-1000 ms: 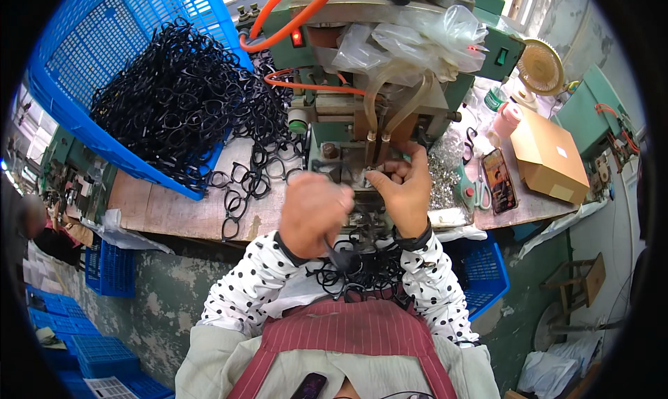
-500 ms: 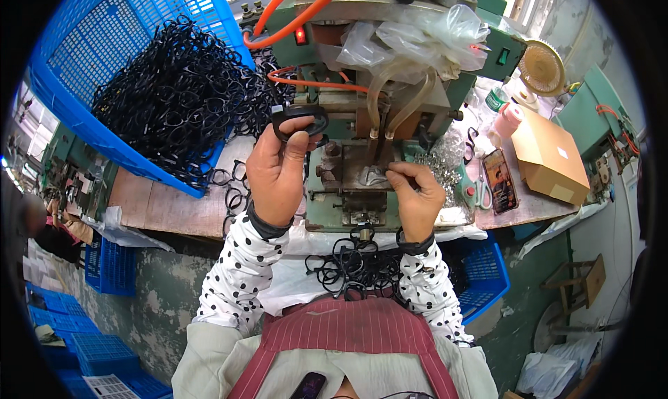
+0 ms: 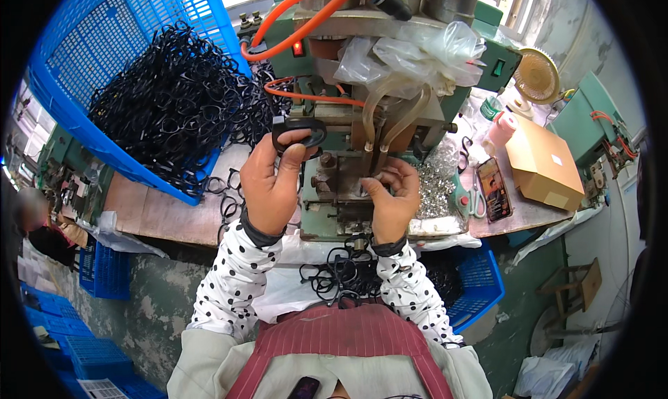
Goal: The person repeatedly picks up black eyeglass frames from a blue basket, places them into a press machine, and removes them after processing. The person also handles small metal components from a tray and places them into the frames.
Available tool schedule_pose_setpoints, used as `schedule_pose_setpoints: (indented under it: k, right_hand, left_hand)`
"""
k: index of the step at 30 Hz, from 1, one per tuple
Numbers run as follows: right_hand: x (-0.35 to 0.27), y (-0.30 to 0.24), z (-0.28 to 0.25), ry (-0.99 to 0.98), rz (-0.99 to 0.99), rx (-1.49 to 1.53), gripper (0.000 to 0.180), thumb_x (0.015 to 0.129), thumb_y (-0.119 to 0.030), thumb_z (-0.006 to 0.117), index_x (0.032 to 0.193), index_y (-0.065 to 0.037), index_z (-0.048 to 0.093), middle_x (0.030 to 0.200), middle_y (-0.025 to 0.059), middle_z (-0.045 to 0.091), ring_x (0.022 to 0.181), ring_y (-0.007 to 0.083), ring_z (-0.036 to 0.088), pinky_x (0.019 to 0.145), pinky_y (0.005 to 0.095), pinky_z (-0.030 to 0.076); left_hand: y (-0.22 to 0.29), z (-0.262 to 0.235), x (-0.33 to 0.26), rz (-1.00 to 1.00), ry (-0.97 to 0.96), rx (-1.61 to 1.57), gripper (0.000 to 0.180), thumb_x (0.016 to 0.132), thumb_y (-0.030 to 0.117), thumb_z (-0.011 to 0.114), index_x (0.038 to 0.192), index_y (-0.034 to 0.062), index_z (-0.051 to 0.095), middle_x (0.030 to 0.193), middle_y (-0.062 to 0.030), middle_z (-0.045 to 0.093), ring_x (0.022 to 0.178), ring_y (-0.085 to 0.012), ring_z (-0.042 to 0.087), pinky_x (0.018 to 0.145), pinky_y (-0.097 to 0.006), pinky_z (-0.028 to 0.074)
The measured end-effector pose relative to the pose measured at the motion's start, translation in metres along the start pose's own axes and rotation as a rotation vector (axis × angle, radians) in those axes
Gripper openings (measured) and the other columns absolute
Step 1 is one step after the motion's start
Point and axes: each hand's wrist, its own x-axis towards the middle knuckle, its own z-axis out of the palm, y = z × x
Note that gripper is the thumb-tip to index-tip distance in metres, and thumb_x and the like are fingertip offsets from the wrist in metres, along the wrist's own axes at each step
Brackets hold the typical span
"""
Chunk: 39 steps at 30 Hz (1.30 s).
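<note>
My left hand point(image 3: 270, 190) is raised at the left side of a green press machine point(image 3: 316, 225), gripping a black looped plastic piece point(image 3: 320, 131) between thumb and fingers. My right hand point(image 3: 395, 203) is over the machine's metal work plate point(image 3: 346, 171), just below two clear tubes point(image 3: 395, 131). Its thumb and fingers are bent together at the plate; whatever lies between them is mostly hidden. Small shiny metal parts point(image 3: 438, 190) are heaped right of this hand.
A blue crate point(image 3: 132, 164) at the left holds many black looped pieces point(image 3: 167, 107), with more on the table and my lap. At the right are green-handled scissors point(image 3: 476, 203), a phone point(image 3: 494, 190), a cardboard box point(image 3: 546, 159) and a pink bottle point(image 3: 502, 129).
My right hand has moved left and further over the work plate, now covering the shiny metal piece seen there before. My left hand still holds the black looped piece in about the same place.
</note>
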Motion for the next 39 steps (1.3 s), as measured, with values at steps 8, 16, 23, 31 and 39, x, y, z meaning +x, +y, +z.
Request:
schedule_pose_setpoints:
  k: [8,16,23,31,39]
  right_hand:
    - [0.009,-0.002,-0.009,-0.063,-0.065,-0.094,0.057,0.069,0.009,0.075,0.12,0.004,0.049,0.093,0.0105,0.062,0.083,0.0139,0.063,0.075,0.0254,0.052]
    - [0.075,0.039,-0.145,0.13,-0.266,-1.096,0.029,0.077,-0.016,0.074,0.104,-0.007,0.067,0.09,0.0117,0.071,0.079,0.0261,0.068,0.071,0.036,0.051]
    - [0.044,0.016,-0.173,-0.217,-0.04,-1.55,0.025,0.078,-0.027,0.074,0.093,-0.008,0.067,0.085,0.0144,0.067,0.079,0.0331,0.066,0.068,0.0439,0.051]
    - [0.054,0.056,-0.172,0.048,-0.051,-0.868,0.013,0.086,-0.015,0.069,0.09,-0.003,0.069,0.08,0.0093,0.068,0.069,0.0182,0.063,0.066,0.0302,0.049]
    - [0.043,0.055,-0.174,0.189,-0.181,-0.901,0.01,0.089,-0.014,0.065,0.092,-0.006,0.068,0.08,0.0107,0.069,0.069,0.0215,0.067,0.065,0.0344,0.051]
  left_hand:
    - [-0.006,0.004,-0.018,0.53,-0.234,0.22,0.031,0.075,-0.004,0.063,0.105,0.0055,0.066,0.097,-0.0112,0.068,0.085,-0.0265,0.064,0.075,-0.037,0.049]
    - [-0.044,0.04,-0.063,0.755,-0.544,0.239,0.04,0.08,0.003,0.067,0.119,0.0022,0.061,0.122,-0.0136,0.062,0.104,-0.0288,0.063,0.093,-0.044,0.051]
    - [-0.046,0.036,-0.061,0.725,-0.562,0.209,0.037,0.083,0.004,0.063,0.119,0.0032,0.061,0.124,-0.0136,0.062,0.104,-0.0286,0.063,0.094,-0.045,0.05]
    - [-0.041,0.032,-0.072,0.692,-0.488,0.306,0.039,0.082,0.007,0.066,0.121,0.0094,0.062,0.127,-0.0113,0.06,0.111,-0.0253,0.06,0.101,-0.048,0.042]
    - [-0.166,-0.063,-0.116,-0.062,0.141,1.106,0.047,0.082,0.02,0.069,0.128,0.0202,0.058,0.145,-0.023,0.036,0.128,-0.0427,0.038,0.102,-0.052,0.032]
